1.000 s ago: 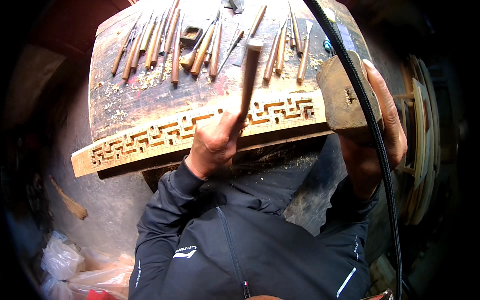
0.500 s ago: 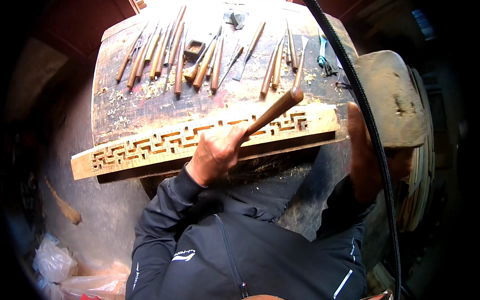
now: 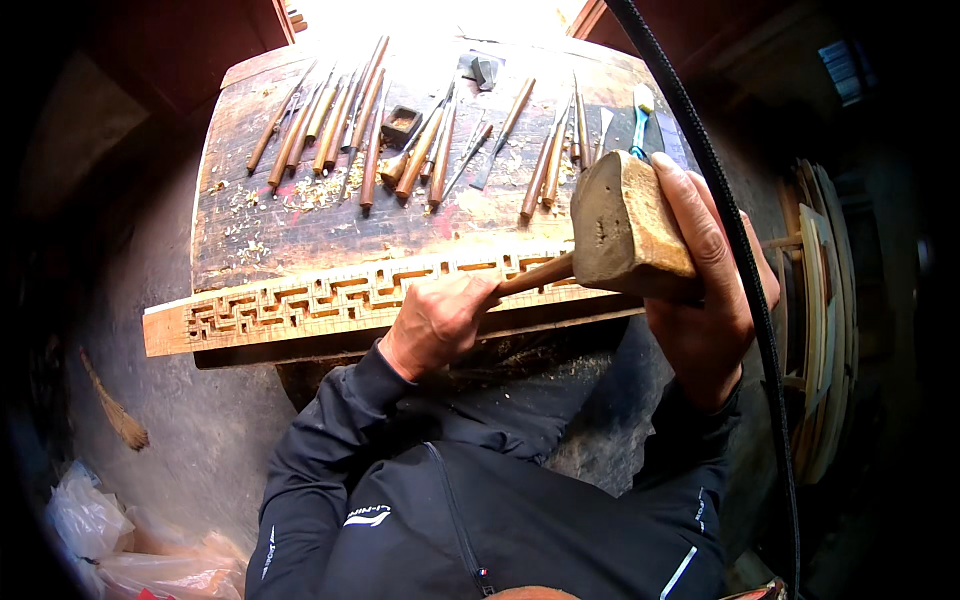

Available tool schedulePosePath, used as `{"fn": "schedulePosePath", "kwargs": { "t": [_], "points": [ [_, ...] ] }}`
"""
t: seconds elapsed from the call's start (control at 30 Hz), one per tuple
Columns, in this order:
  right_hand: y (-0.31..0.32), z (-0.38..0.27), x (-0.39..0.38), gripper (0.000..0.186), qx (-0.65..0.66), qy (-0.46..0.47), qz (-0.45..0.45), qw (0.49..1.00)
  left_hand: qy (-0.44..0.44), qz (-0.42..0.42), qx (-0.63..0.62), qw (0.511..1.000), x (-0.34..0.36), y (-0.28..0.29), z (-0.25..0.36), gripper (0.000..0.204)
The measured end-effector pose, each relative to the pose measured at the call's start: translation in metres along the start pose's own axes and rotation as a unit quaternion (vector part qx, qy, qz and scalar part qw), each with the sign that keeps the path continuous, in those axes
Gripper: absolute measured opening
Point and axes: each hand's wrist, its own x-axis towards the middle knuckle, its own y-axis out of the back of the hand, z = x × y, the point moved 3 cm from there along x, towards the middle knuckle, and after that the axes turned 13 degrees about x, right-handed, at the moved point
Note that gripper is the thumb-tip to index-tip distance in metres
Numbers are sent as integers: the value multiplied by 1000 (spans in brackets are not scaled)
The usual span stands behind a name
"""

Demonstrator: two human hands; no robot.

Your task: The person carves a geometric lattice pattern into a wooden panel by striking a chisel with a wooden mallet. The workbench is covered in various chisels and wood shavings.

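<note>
Left hand (image 3: 437, 322) curls tight round a wooden handle (image 3: 535, 276), above the carved board (image 3: 300, 303) along the table's (image 3: 400, 235) near edge. Right hand (image 3: 710, 290) clasps a wooden block (image 3: 630, 225) by the handle's end; contact unclear.

Worn, matt wood in my right hand (image 3: 705, 265), smoother wood in my left hand (image 3: 440, 318).

Right of centre, my wooden block (image 3: 632, 225) looks dull, pitted on its end and grainy down its side; the tool handle (image 3: 535, 277) at centre is smoother brown wood. Across the middle, the carved board (image 3: 340, 297) is pale, raw wood with sharp-edged recesses. The scuffed, stained wooden tabletop (image 3: 415, 235) carries curly wood shavings (image 3: 315, 195). Toward the top, chisels (image 3: 369, 178) have smooth, faintly glossy wooden handles and metal blades. At lower centre my jacket (image 3: 400, 560) is smooth, dark cloth; at right, a black cord (image 3: 778, 400) shows a braided surface. Lower left, plastic bags (image 3: 88, 515) look thin, crinkled and shiny.
</note>
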Motion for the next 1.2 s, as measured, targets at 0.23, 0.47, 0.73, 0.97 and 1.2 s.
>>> {"fn": "schedulePosePath", "kwargs": {
  "t": [0.23,0.47,0.73,0.97,1.2],
  "points": [
    [-7,5,-8,65,24,-14,56,998,109,40,-96,989,-7,-9,-2,18],
    [-6,8,-20,77,150,-73,101,981,263,94,-291,915,-17,-17,-22,27],
    [-10,20,-26,76,159,-30,80,984,215,10,-223,951,-12,-14,-17,29],
    [-13,30,-32,76,165,-3,79,983,205,10,-226,952,-11,-15,-17,28],
    [-14,34,-33,77,160,3,81,984,195,-16,-189,962,-9,-13,-16,30]
  ]
}}
